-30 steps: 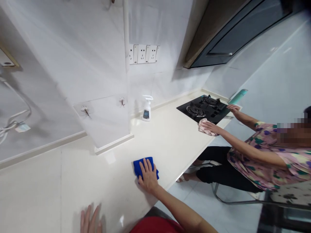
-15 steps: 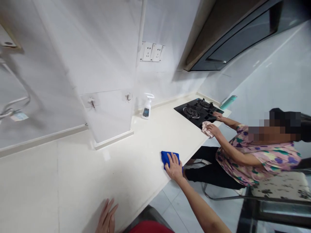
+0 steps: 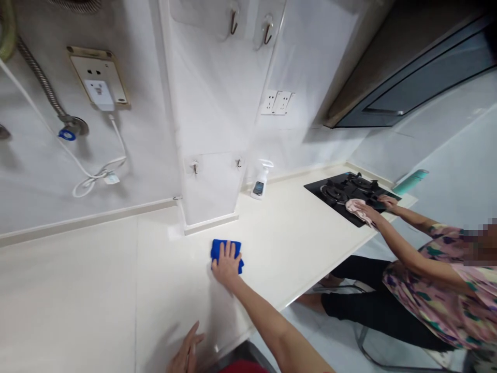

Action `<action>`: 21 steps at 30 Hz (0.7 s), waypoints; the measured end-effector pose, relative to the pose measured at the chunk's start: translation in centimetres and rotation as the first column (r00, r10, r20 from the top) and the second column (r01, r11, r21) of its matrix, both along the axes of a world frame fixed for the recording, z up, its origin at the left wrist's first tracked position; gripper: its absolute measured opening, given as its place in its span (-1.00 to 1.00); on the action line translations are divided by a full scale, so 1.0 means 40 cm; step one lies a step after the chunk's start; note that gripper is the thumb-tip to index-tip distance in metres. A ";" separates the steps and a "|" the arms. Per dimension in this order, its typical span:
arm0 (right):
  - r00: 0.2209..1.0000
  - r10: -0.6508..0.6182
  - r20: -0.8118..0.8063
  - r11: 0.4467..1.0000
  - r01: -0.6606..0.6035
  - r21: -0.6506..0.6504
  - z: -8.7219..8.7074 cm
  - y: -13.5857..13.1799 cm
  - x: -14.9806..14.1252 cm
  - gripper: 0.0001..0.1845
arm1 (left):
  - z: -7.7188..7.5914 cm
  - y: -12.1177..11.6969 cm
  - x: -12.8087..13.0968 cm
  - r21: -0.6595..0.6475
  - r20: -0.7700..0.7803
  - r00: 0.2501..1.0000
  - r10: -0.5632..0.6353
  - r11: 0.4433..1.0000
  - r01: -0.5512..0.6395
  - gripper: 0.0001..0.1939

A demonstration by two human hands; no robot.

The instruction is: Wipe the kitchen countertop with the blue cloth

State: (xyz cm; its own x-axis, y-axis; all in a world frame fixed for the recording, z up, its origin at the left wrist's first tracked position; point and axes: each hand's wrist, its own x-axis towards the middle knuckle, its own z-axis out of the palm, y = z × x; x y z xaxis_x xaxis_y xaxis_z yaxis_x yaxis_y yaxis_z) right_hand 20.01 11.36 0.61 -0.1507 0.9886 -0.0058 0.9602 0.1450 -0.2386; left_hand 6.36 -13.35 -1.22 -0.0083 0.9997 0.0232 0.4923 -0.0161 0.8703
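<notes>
1. Left hand (image 3: 186, 355), nearest the camera: flat on the white counter (image 3: 97, 290) at its front edge, fingers loosely spread, holding nothing.
2. Right hand (image 3: 226, 264): open, palm down, fingers splayed, pressing on a folded blue cloth (image 3: 220, 247) that lies flat mid-counter, just in front of the white wall column (image 3: 209, 155).
3. Spray bottle (image 3: 259, 182): upright by the back wall, beyond the column.
4. Far end: a seated co-worker holds a pink cloth (image 3: 357, 207) on the black gas hob (image 3: 341, 194).
</notes>
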 end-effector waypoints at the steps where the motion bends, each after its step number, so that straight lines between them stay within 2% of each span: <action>1: 0.997 0.078 -0.025 0.997 -0.078 0.005 -0.003 -0.032 -0.041 -0.16 | 0.012 0.007 -0.003 0.027 -0.036 0.999 -0.004 1.000 0.005 -0.52; 4: 0.939 0.312 -0.143 0.950 -0.312 0.022 -0.009 -0.121 -0.105 -0.13 | 0.039 0.028 -0.015 0.143 -0.156 0.987 0.024 0.990 -0.001 -0.56; 6: 0.866 0.416 -0.276 0.907 -0.416 0.061 -0.009 -0.152 -0.088 -0.26 | 0.053 0.048 -0.026 0.235 -0.214 0.975 0.062 0.972 -0.010 -0.59; 7: 0.834 0.428 -0.348 0.901 -0.425 0.091 -0.008 -0.157 -0.061 -0.34 | 0.059 0.062 -0.031 0.273 -0.231 0.970 0.079 0.962 -0.013 -0.59; 8: 0.810 0.413 -0.417 0.908 -0.400 0.122 -0.008 -0.155 -0.023 -0.41 | 0.066 0.079 -0.036 0.306 -0.244 0.966 0.089 0.952 -0.011 -0.58; 10: 0.805 0.298 -0.513 0.955 -0.244 0.171 -0.014 -0.139 0.081 -0.43 | 0.076 0.127 -0.037 0.355 -0.274 0.958 0.086 0.935 0.018 -0.56; 12: 0.821 0.186 -0.539 0.974 -0.081 0.212 -0.032 -0.124 0.209 -0.45 | 0.078 0.188 -0.025 0.389 -0.323 0.943 0.075 0.919 0.060 -0.55; 14: 0.846 0.131 -0.517 0.964 0.013 0.265 -0.063 -0.124 0.343 -0.48 | 0.065 0.253 0.003 0.399 -0.397 0.910 0.119 0.915 0.055 -0.53; 16: 0.877 0.118 -0.466 0.942 0.050 0.333 -0.104 -0.142 0.463 -0.50 | 0.037 0.309 0.038 0.382 -0.484 0.850 0.209 0.924 -0.009 -0.48; 18: 0.904 0.114 -0.413 0.924 0.055 0.378 -0.147 -0.170 0.552 -0.54 | 0.000 0.347 0.067 0.357 -0.556 0.789 0.261 0.932 -0.057 -0.34; 21: 0.921 0.160 -0.354 0.913 -0.002 0.407 -0.199 -0.209 0.608 -0.56 | -0.041 0.373 0.071 0.344 -0.615 0.739 0.275 0.937 -0.062 -0.15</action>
State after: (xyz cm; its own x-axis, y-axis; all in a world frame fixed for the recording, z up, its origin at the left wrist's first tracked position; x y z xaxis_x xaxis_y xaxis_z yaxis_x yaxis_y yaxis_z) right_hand 44.34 3.02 -7.35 -0.1431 0.8808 0.4513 0.7919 0.3754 -0.4816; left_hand 9.19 1.58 -2.85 -0.0526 0.9294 0.3653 0.9485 -0.0679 0.3095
